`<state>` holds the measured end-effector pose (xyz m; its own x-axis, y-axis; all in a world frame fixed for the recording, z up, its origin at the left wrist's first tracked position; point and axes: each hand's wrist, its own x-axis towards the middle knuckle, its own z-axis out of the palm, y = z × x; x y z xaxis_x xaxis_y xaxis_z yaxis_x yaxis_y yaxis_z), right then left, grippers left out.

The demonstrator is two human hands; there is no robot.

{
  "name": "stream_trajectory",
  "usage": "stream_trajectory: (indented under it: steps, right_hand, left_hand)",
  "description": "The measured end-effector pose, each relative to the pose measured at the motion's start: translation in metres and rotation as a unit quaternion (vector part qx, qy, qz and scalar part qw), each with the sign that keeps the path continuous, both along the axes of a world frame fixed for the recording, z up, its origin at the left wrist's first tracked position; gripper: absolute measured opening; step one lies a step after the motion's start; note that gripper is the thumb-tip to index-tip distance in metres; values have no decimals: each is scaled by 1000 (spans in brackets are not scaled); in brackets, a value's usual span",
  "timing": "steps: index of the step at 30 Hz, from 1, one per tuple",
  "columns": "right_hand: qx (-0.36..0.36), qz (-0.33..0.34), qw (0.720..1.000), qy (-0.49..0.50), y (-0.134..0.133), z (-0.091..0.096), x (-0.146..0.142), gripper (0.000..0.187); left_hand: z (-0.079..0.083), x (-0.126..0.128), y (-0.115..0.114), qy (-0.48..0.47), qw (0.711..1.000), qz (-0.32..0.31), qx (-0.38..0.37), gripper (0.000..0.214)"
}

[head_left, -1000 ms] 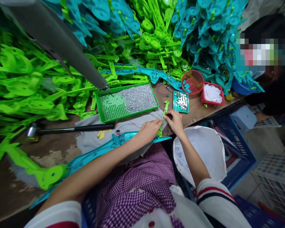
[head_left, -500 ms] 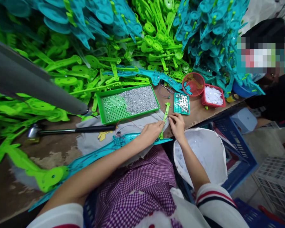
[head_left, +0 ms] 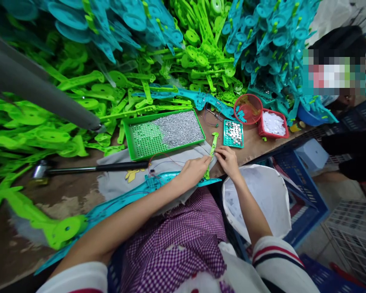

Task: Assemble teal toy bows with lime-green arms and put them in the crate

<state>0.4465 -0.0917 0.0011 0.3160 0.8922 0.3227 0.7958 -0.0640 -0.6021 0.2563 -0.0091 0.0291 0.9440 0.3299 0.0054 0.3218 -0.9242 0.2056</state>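
My left hand (head_left: 194,169) and my right hand (head_left: 229,160) meet at a thin green plastic strip (head_left: 212,145) that lies across the grey cloth (head_left: 171,165) at the table's near edge. Both hands have their fingers curled and pinched on the strip, left on its lower part, right at its middle. A long teal plastic piece (head_left: 125,195) with red and blue wires lies under my left forearm.
A green tray of small silver screws (head_left: 164,132), a teal tray of coin cells (head_left: 233,133), a red basket (head_left: 247,108) and a red tub of white bits (head_left: 273,123) stand beyond. A hammer (head_left: 88,167) lies left. Piles of green and teal parts fill the back. Another person sits at right.
My hands stay pinched on the green strip with barely any shift. The grey pole at upper left has swung lower and leftward as my head turned.
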Motion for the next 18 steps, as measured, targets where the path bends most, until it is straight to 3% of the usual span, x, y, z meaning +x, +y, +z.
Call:
stream_trajectory:
  steps: [4, 9, 18]
  right_hand:
    - [-20, 66, 998, -2, 7, 8, 14, 25]
    - [-21, 89, 996, -6, 13, 10, 18, 23]
    - [-78, 31, 995, -50, 26, 21, 9, 9]
  left_hand:
    - [1, 0, 0, 0, 1000, 1, 2, 47]
    - [2, -1, 0, -1, 1000, 3, -11, 49]
    - [-2, 0, 0, -11, 1000, 10, -15, 49]
